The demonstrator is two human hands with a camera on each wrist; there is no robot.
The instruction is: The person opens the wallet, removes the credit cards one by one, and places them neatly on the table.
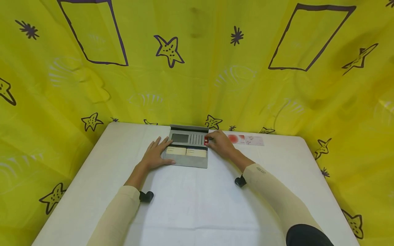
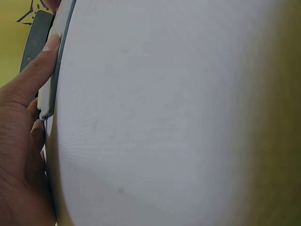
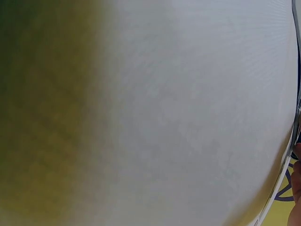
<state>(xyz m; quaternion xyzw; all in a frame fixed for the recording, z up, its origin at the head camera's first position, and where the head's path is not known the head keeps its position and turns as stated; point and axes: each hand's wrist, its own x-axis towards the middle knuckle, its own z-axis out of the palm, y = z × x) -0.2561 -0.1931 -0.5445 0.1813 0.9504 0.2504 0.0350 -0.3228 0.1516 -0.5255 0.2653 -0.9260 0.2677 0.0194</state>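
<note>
A grey folding wallet or card holder [image 1: 187,161] lies opened flat near the table's far edge in the head view. It has a dark panel, several narrow slots and two cream cards [image 1: 196,152]. My left hand [image 1: 154,155] rests on its left side with fingers spread; in the left wrist view the thumb [image 2: 35,70] lies along the holder's edge. At the holder's right end, my right hand [image 1: 222,144] pinches a small red card [image 1: 206,140], partly hidden by the fingers. Only a sliver of the right hand shows in the right wrist view.
Right of my right hand, a red-and-white card [image 1: 236,139] and a pale patterned card [image 1: 254,140] lie side by side on the white table [image 1: 197,205]. A yellow curtain [image 1: 197,85] with drawn starfish hangs just behind the table's far edge and around its sides.
</note>
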